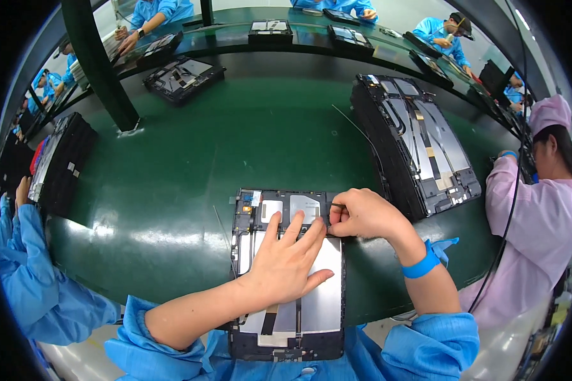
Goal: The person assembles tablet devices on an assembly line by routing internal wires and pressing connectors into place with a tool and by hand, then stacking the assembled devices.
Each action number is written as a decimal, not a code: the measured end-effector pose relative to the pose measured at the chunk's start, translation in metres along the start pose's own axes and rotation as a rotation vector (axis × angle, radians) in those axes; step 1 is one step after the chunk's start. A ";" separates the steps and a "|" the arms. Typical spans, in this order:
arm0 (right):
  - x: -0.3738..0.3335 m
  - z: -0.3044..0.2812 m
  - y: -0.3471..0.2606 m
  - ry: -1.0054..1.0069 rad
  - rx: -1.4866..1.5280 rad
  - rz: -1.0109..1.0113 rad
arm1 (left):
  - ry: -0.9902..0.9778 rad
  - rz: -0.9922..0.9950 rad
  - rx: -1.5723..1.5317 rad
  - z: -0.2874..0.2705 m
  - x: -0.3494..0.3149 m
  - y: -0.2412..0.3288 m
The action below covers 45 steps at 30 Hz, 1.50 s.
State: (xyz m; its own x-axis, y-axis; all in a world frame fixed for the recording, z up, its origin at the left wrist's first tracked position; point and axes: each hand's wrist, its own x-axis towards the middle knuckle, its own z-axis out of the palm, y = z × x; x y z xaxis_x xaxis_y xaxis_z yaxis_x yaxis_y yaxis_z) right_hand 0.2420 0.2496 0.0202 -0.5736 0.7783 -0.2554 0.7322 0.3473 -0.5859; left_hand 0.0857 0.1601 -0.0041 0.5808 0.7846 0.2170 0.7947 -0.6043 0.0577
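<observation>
Spreads left hand [286, 263] over dark-framed panel [323, 298]; pinches right hand [367, 216] closed at one o'clock, can't tell on what. Looks stiff, fragile; take by three-o'clock rim [343, 286].

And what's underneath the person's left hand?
An open tablet-like device: silvery panels and black frame show around the left hand; the parts directly beneath it are covered.

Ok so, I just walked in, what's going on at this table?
A person is working on an open, flat electronic device at the edge of the green table. Their left hand lies spread across it, while the right hand pinches at its upper right edge; any piece there is too small to identify. Similar units sit stacked to the right.
</observation>
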 end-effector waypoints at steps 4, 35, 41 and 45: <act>0.002 -0.008 -0.006 -0.132 -0.034 0.120 | 0.018 -0.004 -0.049 0.003 -0.001 -0.001; 0.027 0.010 -0.013 0.177 -0.176 -0.437 | -0.045 -0.010 -0.074 -0.002 -0.001 0.000; 0.023 0.012 -0.020 0.195 -0.304 -0.209 | -0.035 -0.029 -0.170 -0.001 -0.002 -0.004; -0.005 0.012 -0.022 0.418 -0.240 -0.061 | -0.082 -0.045 -0.182 0.001 -0.003 -0.003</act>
State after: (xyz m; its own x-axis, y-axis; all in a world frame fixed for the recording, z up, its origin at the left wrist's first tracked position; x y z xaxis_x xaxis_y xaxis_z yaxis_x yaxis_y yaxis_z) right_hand 0.2240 0.2321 0.0257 -0.4573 0.8793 0.1329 0.7943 0.4711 -0.3835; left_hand 0.0814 0.1596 -0.0060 0.5635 0.8158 0.1302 0.7797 -0.5773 0.2426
